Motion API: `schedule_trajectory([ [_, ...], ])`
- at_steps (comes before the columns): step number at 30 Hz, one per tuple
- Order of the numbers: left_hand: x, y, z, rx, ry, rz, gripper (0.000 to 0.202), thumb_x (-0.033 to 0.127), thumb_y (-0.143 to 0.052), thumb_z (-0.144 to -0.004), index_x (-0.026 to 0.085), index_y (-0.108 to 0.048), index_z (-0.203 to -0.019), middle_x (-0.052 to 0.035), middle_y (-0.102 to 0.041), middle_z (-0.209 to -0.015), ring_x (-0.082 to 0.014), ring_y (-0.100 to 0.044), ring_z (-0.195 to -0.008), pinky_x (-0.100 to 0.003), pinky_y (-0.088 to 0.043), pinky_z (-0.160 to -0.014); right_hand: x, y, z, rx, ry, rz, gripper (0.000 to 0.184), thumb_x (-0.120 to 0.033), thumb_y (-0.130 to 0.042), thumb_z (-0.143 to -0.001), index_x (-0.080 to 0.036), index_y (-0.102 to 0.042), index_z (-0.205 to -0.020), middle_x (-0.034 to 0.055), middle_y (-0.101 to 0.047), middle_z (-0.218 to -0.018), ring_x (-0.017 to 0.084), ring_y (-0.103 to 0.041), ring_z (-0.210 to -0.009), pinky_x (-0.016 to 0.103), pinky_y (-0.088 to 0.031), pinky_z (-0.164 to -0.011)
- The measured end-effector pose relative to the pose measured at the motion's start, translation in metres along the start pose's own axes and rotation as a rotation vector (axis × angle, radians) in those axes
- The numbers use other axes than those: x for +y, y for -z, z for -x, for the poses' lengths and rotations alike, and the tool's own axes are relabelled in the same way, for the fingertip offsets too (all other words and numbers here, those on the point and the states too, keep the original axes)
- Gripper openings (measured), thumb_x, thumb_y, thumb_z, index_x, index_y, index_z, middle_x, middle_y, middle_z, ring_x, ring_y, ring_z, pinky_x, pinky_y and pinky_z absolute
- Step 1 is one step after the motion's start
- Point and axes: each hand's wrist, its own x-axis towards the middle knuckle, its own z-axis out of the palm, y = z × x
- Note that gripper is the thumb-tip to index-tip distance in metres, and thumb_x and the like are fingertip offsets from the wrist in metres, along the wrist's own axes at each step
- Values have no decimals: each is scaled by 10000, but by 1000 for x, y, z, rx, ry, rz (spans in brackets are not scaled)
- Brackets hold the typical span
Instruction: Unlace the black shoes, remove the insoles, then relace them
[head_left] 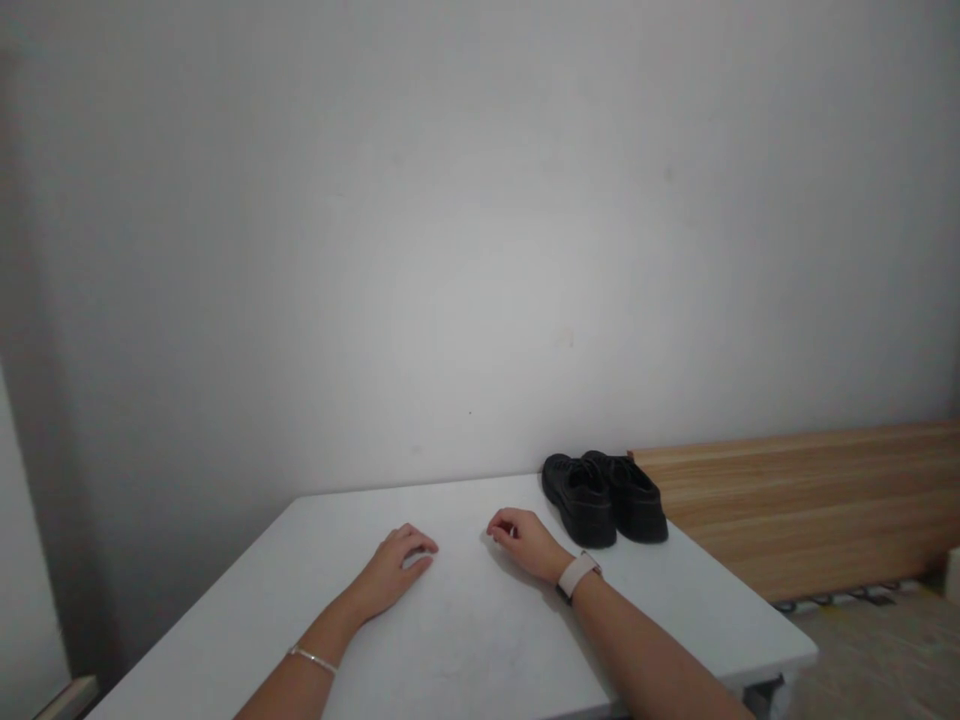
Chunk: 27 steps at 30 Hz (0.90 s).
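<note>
My left hand (394,572) rests on the white table (450,640), its fingers loosely bent and the thumb apart from them. Nothing is in it. A thin light bracelet (313,660) circles that wrist. To the right, my right hand (527,543) lies on its side on the tabletop with relaxed, curled fingers and a small gap inside the curl; I see no object there. A pale watch band (577,574) is on that wrist. Closest to this hand is a pair of black lace-up shoes, the left shoe (589,515) and the right shoe (639,505), side by side near the table's back right corner.
A plain pale wall (450,250) rises behind the table's back edge. Right of the table, a wood-grain panel (795,500) stands along the wall above a tiled floor (885,650). The end of a light bar (71,695) shows at the lower left.
</note>
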Motion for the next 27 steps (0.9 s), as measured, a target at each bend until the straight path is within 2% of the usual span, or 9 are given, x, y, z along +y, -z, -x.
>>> schedule_trajectory([
  [27, -3, -2, 1, 11, -2, 24, 239, 331, -524, -880, 213, -696, -997, -80, -650, -1029, -237, -585, -1018, -387, -433, -960, -1, 0, 0, -8, -32, -63, 169, -172, -559, -858, -147, -722, -818, 37, -700, -711, 149, -586, -655, 240, -408, -611],
])
